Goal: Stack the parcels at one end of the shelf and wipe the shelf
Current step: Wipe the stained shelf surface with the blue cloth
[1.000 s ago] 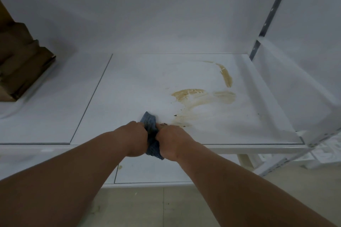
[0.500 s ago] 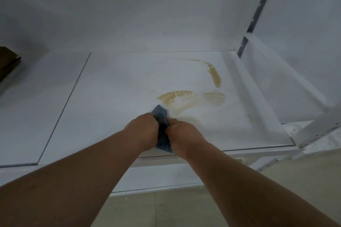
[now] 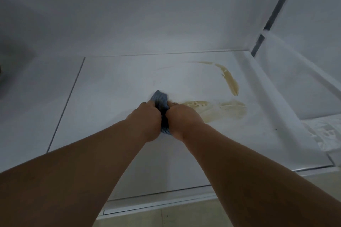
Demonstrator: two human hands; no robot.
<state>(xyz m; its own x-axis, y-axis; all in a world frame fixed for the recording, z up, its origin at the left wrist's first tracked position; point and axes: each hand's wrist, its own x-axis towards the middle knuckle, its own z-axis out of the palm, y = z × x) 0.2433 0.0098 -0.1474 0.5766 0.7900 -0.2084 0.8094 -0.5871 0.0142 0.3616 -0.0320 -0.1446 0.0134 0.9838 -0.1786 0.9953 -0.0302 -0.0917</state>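
I see both hands pressed together over a blue cloth [image 3: 160, 100] on the white shelf [image 3: 114, 86]. The left hand [image 3: 146, 120] and the right hand [image 3: 183, 119] sit side by side, knuckles nearly touching, each closed around the cloth so that only its far tip and a bit of its near edge show between them. The cloth lies flat against the shelf panel, roughly mid-depth. Just to the right of my right hand a tan smear [image 3: 217, 109] spreads across the panel, its near end touching the fingers. A second, thinner streak [image 3: 229, 79] curves farther back toward the right rear corner. A dark seam [image 3: 68, 101] separates this panel from the next one to the left. A metal upright [image 3: 276, 11] rises at the right rear. No parcels are in my view here.
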